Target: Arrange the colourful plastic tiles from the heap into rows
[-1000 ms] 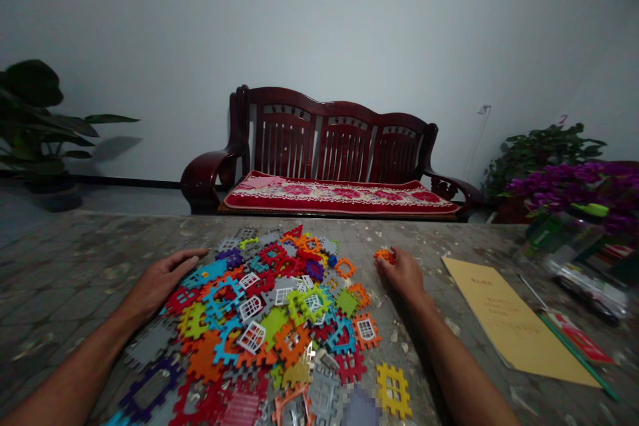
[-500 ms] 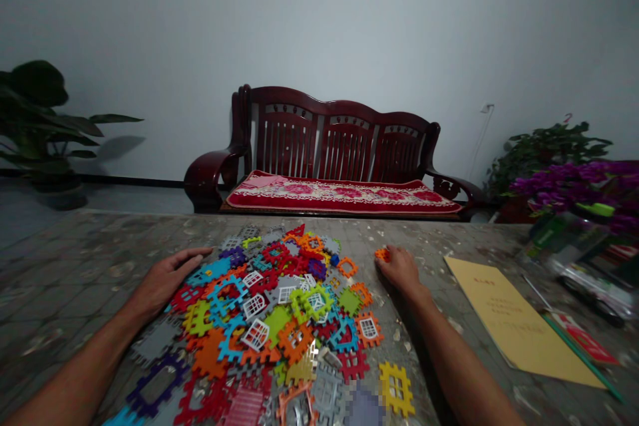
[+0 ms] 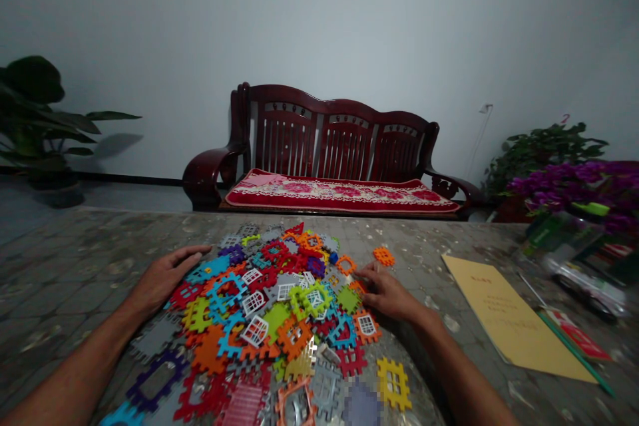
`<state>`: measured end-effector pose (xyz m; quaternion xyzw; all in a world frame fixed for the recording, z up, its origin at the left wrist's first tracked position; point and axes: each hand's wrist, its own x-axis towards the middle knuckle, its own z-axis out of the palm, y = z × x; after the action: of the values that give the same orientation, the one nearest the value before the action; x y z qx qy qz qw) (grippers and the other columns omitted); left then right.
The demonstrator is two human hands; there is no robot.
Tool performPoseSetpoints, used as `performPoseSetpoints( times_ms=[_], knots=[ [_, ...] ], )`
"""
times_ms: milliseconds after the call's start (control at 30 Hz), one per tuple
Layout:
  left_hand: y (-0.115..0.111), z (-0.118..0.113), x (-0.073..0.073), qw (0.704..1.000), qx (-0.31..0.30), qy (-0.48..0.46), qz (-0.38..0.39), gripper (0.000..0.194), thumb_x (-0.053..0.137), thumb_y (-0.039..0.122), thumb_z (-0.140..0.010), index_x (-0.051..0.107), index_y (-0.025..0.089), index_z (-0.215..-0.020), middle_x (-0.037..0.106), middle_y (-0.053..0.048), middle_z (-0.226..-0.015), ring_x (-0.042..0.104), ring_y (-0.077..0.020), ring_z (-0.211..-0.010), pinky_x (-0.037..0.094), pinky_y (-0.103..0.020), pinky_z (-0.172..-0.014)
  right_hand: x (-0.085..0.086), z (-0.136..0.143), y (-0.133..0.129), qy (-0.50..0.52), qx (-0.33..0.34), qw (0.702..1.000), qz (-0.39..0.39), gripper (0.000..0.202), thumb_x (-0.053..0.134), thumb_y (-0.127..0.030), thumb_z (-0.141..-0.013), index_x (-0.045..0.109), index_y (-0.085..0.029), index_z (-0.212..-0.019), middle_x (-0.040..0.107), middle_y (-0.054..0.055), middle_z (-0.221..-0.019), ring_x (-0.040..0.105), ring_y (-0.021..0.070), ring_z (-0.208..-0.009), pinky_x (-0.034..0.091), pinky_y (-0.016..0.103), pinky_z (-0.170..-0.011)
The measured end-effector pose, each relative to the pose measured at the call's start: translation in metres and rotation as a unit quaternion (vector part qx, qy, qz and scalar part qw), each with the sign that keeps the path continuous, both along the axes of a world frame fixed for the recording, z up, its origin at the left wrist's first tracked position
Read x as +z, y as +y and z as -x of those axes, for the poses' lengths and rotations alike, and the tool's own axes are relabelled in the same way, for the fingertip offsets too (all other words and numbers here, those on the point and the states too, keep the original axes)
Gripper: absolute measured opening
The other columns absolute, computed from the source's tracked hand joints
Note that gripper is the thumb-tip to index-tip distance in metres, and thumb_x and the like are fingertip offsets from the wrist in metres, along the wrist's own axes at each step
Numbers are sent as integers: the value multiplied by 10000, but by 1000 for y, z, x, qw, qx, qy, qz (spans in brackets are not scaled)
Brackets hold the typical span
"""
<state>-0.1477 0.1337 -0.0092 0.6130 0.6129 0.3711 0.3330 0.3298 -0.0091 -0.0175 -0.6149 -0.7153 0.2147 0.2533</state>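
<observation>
A pile of colorful plastic interlocking building tiles (image 3: 276, 317) with toothed edges is spread over the table before me. My left hand (image 3: 162, 275) lies against its left edge, fingers stretched out, beside a light-blue tile (image 3: 210, 269). At the right edge, my right hand (image 3: 384, 291) reaches over an orange tile (image 3: 356, 287), partly covered by it, with thumb and fingers apart. An orange tile with square holes (image 3: 384, 256) lies alone on the table just beyond my right hand. An orange frame tile (image 3: 345, 265) is close to my right fingertips.
A yellow paper booklet (image 3: 512, 319) lies on the table (image 3: 60, 279) at right, near a green pencil (image 3: 574, 349), a toy car (image 3: 589, 286) and a green-capped bottle (image 3: 569, 229). Purple flowers (image 3: 559, 183) stand behind. A wooden bench (image 3: 210, 170) is across the table.
My right hand has let go of the orange tile with square holes, leaving it on the table, and moved left and nearer to the pile's edge. My left hand stays put.
</observation>
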Motion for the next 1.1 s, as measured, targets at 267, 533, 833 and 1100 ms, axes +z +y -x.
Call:
performPoseSetpoints(
  times_ms=[267,533,833,1100],
  knots=[
    [3,2,-2,1000,4,10,-1,636,631,627,-712,790,178,-1133,807,-122,-1235,757,-330,-1094,576,-425,-988,1,-6,4,74,-63,993,71,269,746,-194,-658,652,-208,-909,644,-11,-821,583,171,-736,450,260,-645],
    [-1,-1,3,1000,13,5,11,660,644,640,-683,796,177,-1129,819,-118,-1194,776,-315,-1011,612,-403,-907,1,-15,0,66,-152,979,-120,90,565,-160,-681,590,-234,-726,683,17,-789,627,205,-794,475,298,-747],
    [-2,-3,5,1000,12,18,10,672,615,633,-704,789,168,-1158,804,-119,-1241,757,-325,-1082,573,-420,-988,-1,-22,-12,-71,-199,975,-72,268,511,-129,-761,677,-225,-948,752,74,-1035,687,248,-986,495,334,-851],
    [-2,-1,4,1000,2,22,2,661,629,636,-704,789,174,-1150,834,-100,-1135,768,-316,-983,597,-409,-901,3,-12,-16,-147,-150,977,-27,548,692,-299,-789,681,-166,-1320,707,157,-1301,638,327,-1214,485,428,-1039]
  ],
)
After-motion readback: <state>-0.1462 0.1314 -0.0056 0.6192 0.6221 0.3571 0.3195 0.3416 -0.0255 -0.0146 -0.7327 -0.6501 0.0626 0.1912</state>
